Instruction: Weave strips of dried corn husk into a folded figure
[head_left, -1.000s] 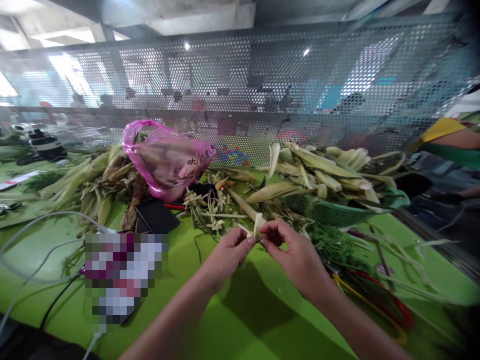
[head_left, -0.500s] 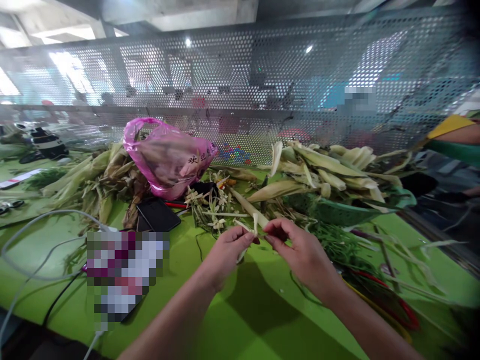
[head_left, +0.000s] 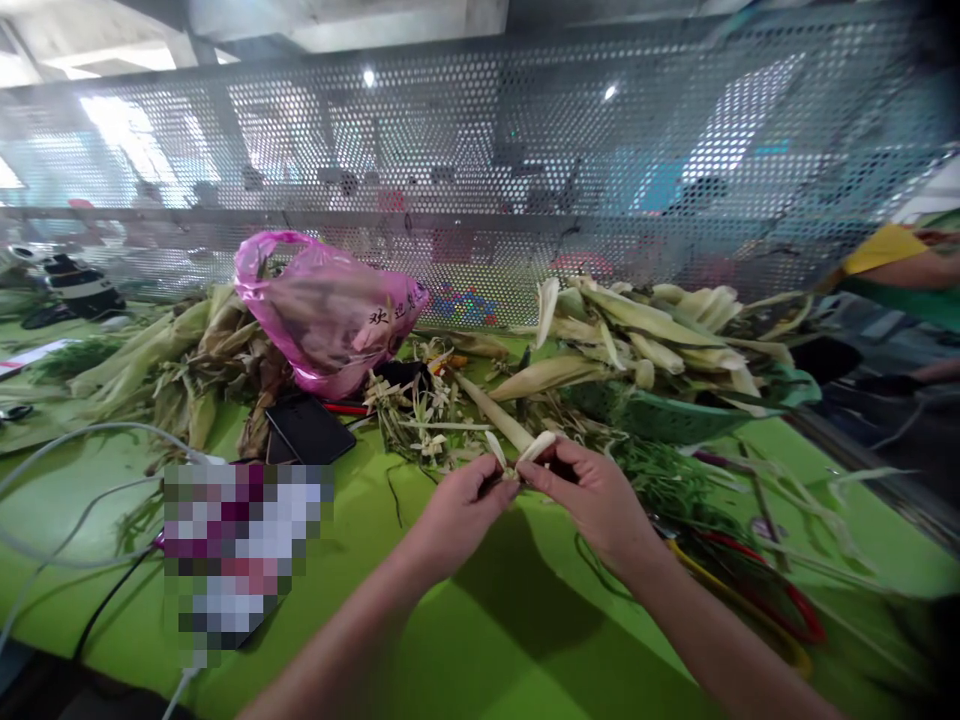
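Observation:
My left hand (head_left: pixel 461 510) and my right hand (head_left: pixel 596 495) meet low over the green table, fingertips nearly touching. Both are closed in a pinch on a pale corn husk strip (head_left: pixel 538 446). One whitish end sticks up by the left fingers and another by the right; whether these belong to a single strip I cannot tell, since the fingers hide the middle. Just behind my fingertips lies a long pale husk piece (head_left: pixel 499 412), pointing away from me. Small tied husk pieces (head_left: pixel 431 405) and thin green stems are heaped beyond my left hand.
A pink plastic bag (head_left: pixel 330 315) stands at the back beside piled husks (head_left: pixel 195 370). Husks overfill a green basket (head_left: pixel 686 415) at right. Dark phone (head_left: pixel 311 430), white cables and a power bank-like blurred object lie left. Red-handled (head_left: pixel 806 610) tools rest right. Perforated metal screen (head_left: pixel 480 130) closes the back.
My hands have drawn closer together. The husk end between them now splits into two tips pointing left and right. The view has shifted slightly.

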